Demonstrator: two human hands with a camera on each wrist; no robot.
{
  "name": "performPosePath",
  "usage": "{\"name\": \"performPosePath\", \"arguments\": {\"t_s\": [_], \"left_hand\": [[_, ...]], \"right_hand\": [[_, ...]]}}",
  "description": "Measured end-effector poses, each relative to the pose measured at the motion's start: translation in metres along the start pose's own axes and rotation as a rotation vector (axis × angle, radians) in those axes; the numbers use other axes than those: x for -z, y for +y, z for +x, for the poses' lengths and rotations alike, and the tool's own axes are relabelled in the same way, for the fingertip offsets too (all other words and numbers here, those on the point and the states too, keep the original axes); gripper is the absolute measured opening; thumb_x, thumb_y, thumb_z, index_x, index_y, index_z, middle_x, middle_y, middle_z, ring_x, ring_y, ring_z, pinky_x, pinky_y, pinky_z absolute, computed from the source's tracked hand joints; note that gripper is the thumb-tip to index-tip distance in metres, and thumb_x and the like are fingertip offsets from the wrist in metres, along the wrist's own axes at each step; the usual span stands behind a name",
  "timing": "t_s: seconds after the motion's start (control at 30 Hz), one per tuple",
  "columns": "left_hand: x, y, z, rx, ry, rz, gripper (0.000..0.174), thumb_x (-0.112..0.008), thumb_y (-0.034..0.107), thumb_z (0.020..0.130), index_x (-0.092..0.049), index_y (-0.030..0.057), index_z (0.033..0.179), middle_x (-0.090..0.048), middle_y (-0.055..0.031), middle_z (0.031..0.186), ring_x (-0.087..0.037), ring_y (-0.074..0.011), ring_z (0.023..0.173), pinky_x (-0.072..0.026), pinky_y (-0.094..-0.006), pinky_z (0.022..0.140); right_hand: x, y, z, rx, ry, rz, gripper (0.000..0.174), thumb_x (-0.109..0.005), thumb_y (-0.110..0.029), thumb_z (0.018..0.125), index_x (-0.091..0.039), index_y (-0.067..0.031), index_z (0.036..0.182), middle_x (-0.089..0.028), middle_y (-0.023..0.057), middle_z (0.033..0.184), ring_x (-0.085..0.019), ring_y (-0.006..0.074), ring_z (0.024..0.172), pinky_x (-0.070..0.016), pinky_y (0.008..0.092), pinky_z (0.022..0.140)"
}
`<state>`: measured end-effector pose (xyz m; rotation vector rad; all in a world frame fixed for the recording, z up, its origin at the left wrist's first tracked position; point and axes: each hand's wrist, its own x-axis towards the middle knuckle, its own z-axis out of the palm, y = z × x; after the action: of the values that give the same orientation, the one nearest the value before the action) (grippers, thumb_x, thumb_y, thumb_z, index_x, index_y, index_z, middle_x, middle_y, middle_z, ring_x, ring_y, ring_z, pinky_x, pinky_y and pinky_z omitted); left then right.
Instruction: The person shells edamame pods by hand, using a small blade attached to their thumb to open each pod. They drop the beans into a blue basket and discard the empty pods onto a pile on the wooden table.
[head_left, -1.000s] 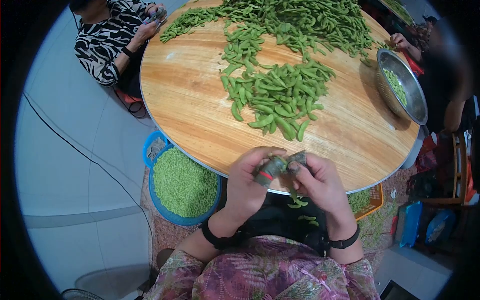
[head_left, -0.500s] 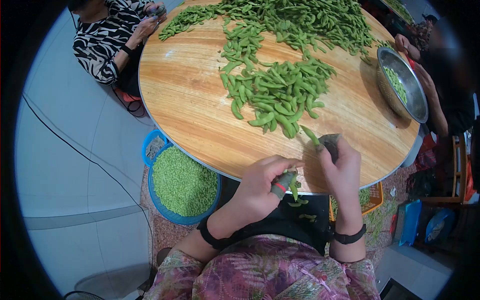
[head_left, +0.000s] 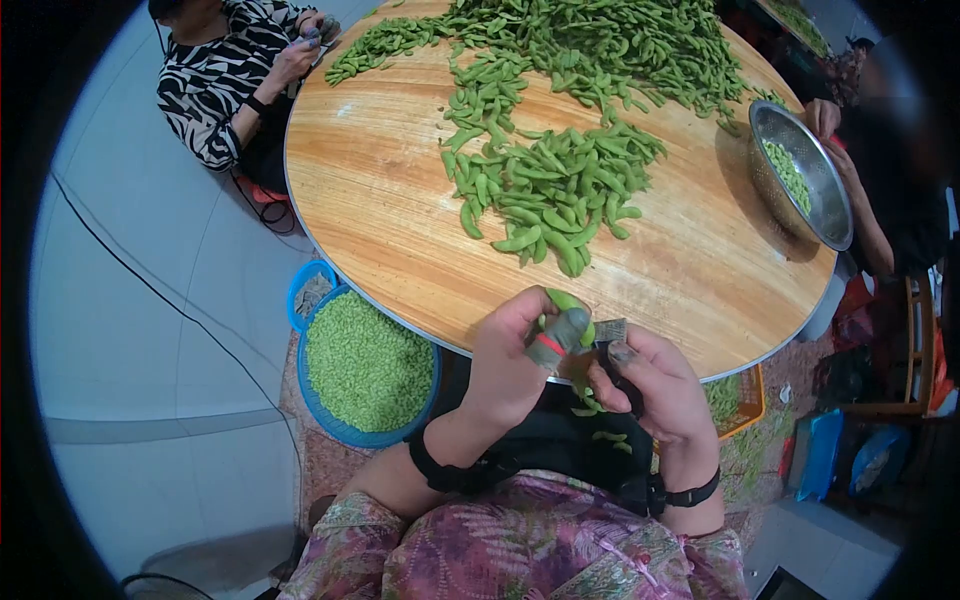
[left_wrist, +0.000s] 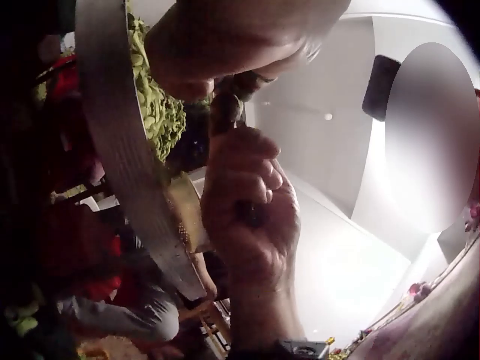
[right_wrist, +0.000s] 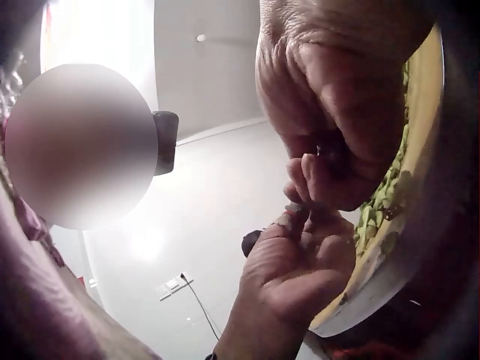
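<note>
In the head view my left hand (head_left: pixel 510 355) pinches a green soybean pod (head_left: pixel 570 303) above the table's near edge. Its thumb wears a grey-green wrap (head_left: pixel 548 350) with a red band. Close on the right is my right hand (head_left: pixel 665 390), fingers curled, a grey ribbed finger wrap (head_left: pixel 612 329) right at the pod's end. Something dark shows within its curl; I cannot tell whether it is held. Both wrist views show the left hand (left_wrist: pixel 232 37) and right hand (right_wrist: pixel 337 90) meeting at the fingertips. Pod pieces (head_left: pixel 587 402) show beneath the hands.
Loose pods (head_left: pixel 560 185) lie on the round wooden table (head_left: pixel 380 200), with a large heap (head_left: pixel 610 50) behind. At right stands a metal colander (head_left: pixel 835 205) holding beans. A blue basket of shelled beans (head_left: pixel 370 370) is below left, an orange crate (head_left: pixel 755 400) below right. Two people sit alongside.
The right hand, which held a pod out over the table half a second ago, has come back to the left hand. A pod is now in the left hand's pinch.
</note>
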<state>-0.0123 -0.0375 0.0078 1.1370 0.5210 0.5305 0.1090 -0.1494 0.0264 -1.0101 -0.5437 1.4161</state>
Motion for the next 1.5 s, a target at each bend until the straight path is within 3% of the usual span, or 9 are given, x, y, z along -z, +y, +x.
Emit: {"name": "performPosePath", "arguments": {"t_s": [0.33, 0.4, 0.5, 0.6, 0.7, 0.83, 1.13, 1.33, 1.5], "left_hand": [[0.017, 0.001, 0.007, 0.178, -0.371, -0.325, 0.016, -0.062, 0.007, 0.079, -0.052, 0.0024, 0.090, -0.053, 0.0006, 0.084, -0.050, -0.0063, 0.077, -0.0403, -0.0187, 0.067], [0.008, 0.001, 0.005, 0.001, -0.198, 0.202, 0.018, -0.065, 0.006, 0.077, -0.051, 0.0039, 0.089, -0.052, 0.0016, 0.083, -0.049, -0.0049, 0.075, -0.0411, -0.0193, 0.065], [0.002, 0.005, 0.007, -0.048, -0.081, 0.293, 0.020, -0.066, 0.006, 0.077, -0.052, 0.0044, 0.090, -0.052, 0.0019, 0.082, -0.049, -0.0045, 0.075, -0.0434, -0.0202, 0.064], [0.005, 0.012, 0.010, -0.122, -0.098, 0.466, 0.021, -0.066, 0.007, 0.078, -0.053, 0.0036, 0.095, -0.052, 0.0028, 0.081, -0.050, -0.0035, 0.073, -0.0435, -0.0195, 0.063], [0.014, 0.016, 0.015, -0.026, -0.233, 0.250, 0.025, -0.065, 0.008, 0.079, -0.054, 0.0024, 0.100, -0.052, 0.0029, 0.081, -0.050, -0.0032, 0.071, -0.0435, -0.0187, 0.062], [0.014, 0.020, 0.017, 0.124, -0.270, -0.020, 0.027, -0.064, 0.008, 0.080, -0.054, 0.0018, 0.104, -0.053, 0.0024, 0.081, -0.050, -0.0034, 0.071, -0.0441, -0.0188, 0.062], [0.008, 0.020, 0.016, -0.234, -0.285, 0.698, 0.030, -0.059, 0.002, 0.080, -0.046, 0.0023, 0.107, -0.055, -0.0019, 0.080, -0.053, -0.0063, 0.076, -0.0449, -0.0210, 0.064], [0.017, 0.011, 0.018, -0.105, -0.196, 0.483, 0.027, -0.047, -0.011, 0.077, -0.047, -0.0009, 0.102, -0.056, -0.0047, 0.088, -0.053, -0.0082, 0.077, -0.0441, -0.0217, 0.067], [0.011, 0.005, 0.011, 0.361, -0.381, -0.147, 0.020, -0.047, -0.002, 0.081, -0.050, 0.0017, 0.101, -0.056, -0.0028, 0.084, -0.048, -0.0061, 0.067, -0.0378, -0.0173, 0.057]], "right_hand": [[-0.005, 0.007, 0.002, -0.090, 0.041, 0.210, 0.014, -0.043, -0.011, 0.093, -0.053, -0.0007, 0.091, -0.049, -0.0017, 0.066, -0.037, 0.0033, 0.050, -0.0298, 0.0169, 0.045], [-0.003, 0.015, 0.004, 0.062, 0.188, -0.210, 0.011, -0.048, -0.010, 0.091, -0.054, -0.0006, 0.090, -0.050, -0.0022, 0.065, -0.040, 0.0025, 0.051, -0.0318, 0.0164, 0.046], [-0.005, 0.024, 0.010, 0.303, 0.350, -0.507, 0.009, -0.051, -0.008, 0.089, -0.055, -0.0010, 0.086, -0.052, -0.0017, 0.065, -0.042, 0.0024, 0.054, -0.0333, 0.0163, 0.048], [-0.007, 0.008, 0.008, 0.164, 0.358, -0.347, 0.010, -0.051, -0.009, 0.089, -0.056, -0.0013, 0.084, -0.052, -0.0013, 0.064, -0.042, 0.0029, 0.052, -0.0320, 0.0163, 0.046], [0.005, 0.009, 0.007, 0.051, 0.199, -0.015, 0.011, -0.052, -0.011, 0.089, -0.056, -0.0015, 0.085, -0.052, -0.0011, 0.064, -0.042, 0.0038, 0.050, -0.0307, 0.0163, 0.044], [0.008, 0.008, 0.003, 0.007, 0.151, -0.271, 0.014, -0.050, -0.014, 0.090, -0.056, -0.0019, 0.088, -0.051, -0.0026, 0.062, -0.039, 0.0030, 0.048, -0.0288, 0.0166, 0.043], [0.010, -0.007, 0.015, 0.156, 0.292, -0.413, 0.011, -0.059, -0.011, 0.085, -0.058, -0.0009, 0.086, -0.053, -0.0037, 0.064, -0.042, 0.0013, 0.054, -0.0338, 0.0179, 0.047], [0.006, -0.008, 0.022, 0.474, 0.500, -0.897, 0.009, -0.064, -0.005, 0.080, -0.058, 0.0010, 0.080, -0.058, 0.0021, 0.064, -0.049, 0.0054, 0.057, -0.0412, 0.0210, 0.052], [0.000, -0.006, 0.025, 0.692, 0.761, -1.060, 0.009, -0.066, -0.002, 0.076, -0.058, 0.0007, 0.079, -0.059, 0.0060, 0.061, -0.054, 0.0077, 0.055, -0.0442, 0.0233, 0.052]]}}
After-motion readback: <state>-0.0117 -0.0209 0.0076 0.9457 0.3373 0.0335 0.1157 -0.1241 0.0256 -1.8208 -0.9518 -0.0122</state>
